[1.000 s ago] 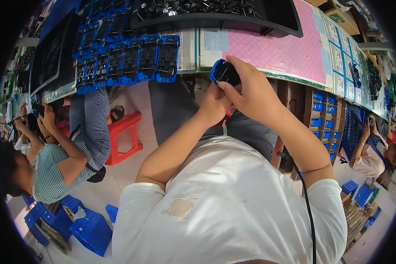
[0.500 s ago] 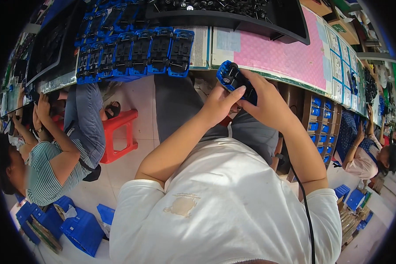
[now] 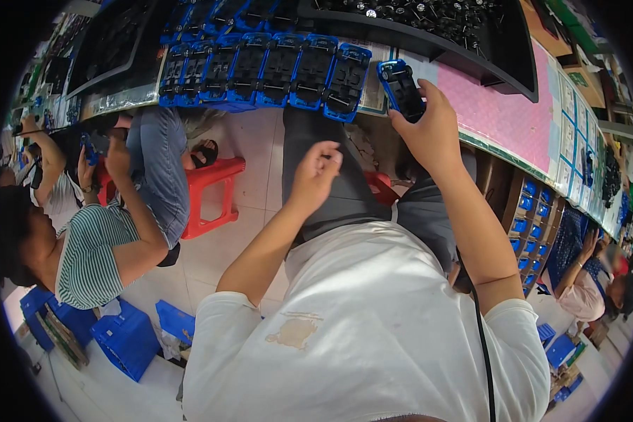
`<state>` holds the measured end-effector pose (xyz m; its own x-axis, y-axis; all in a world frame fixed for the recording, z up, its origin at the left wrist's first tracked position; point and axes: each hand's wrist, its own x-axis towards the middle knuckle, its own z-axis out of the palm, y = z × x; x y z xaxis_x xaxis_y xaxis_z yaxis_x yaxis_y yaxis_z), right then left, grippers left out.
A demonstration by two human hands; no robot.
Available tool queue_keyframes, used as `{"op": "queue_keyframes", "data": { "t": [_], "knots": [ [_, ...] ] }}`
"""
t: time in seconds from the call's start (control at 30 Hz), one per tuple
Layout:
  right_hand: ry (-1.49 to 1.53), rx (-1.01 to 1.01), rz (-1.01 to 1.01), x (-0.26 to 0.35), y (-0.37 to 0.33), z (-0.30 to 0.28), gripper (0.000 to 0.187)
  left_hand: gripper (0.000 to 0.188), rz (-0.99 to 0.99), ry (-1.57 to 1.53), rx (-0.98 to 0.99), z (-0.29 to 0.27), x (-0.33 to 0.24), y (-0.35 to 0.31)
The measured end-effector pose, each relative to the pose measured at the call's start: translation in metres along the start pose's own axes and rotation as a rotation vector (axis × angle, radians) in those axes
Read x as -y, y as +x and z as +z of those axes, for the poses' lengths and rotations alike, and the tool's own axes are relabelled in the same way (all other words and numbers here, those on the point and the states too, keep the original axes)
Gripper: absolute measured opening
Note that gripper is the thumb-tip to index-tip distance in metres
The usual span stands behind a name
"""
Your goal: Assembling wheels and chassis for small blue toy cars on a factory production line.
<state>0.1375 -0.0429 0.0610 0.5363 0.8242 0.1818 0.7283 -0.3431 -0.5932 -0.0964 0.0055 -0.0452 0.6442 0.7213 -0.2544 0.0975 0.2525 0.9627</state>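
A toy car with a blue body shows its black underside and wheels. My right hand grips it at the table's front edge, thumb on one side and fingers on the other. Just left of it lie rows of upturned blue toy cars, packed side by side along the edge. Over my lap, apart from the car, is my left hand; its fingers are loosely bent with gaps between them, and nothing shows in it.
A black tray of small black wheeled parts stands behind the car. Pink sheeting covers the table to the right. Shelves of blue parts stand below. People sit on both sides; a red stool is at left.
My left hand has let go of the toy car and drawn back over my lap. My right hand has carried the car up to the table edge beside the rows. The view has shifted.
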Motion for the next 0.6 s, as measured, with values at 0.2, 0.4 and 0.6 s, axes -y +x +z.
{"op": "queue_keyframes", "data": {
  "t": [0.2, 0.4, 0.6],
  "knots": [
    [0.047, 0.085, -0.001, 0.024, 0.006, 0.008, 0.086, 0.033, 0.084, -0.108, -0.328, -0.027, -0.008, 0.014],
    [0.139, 0.159, 0.065, 0.034, -0.007, 0.015, 0.094, 0.055, 0.213, -0.161, -0.812, -0.08, -0.052, 0.044],
    [0.09, 0.156, 0.059, 0.037, -0.007, 0.02, 0.098, 0.072, 0.366, -0.024, -0.998, -0.138, -0.08, 0.086]
  ]
}}
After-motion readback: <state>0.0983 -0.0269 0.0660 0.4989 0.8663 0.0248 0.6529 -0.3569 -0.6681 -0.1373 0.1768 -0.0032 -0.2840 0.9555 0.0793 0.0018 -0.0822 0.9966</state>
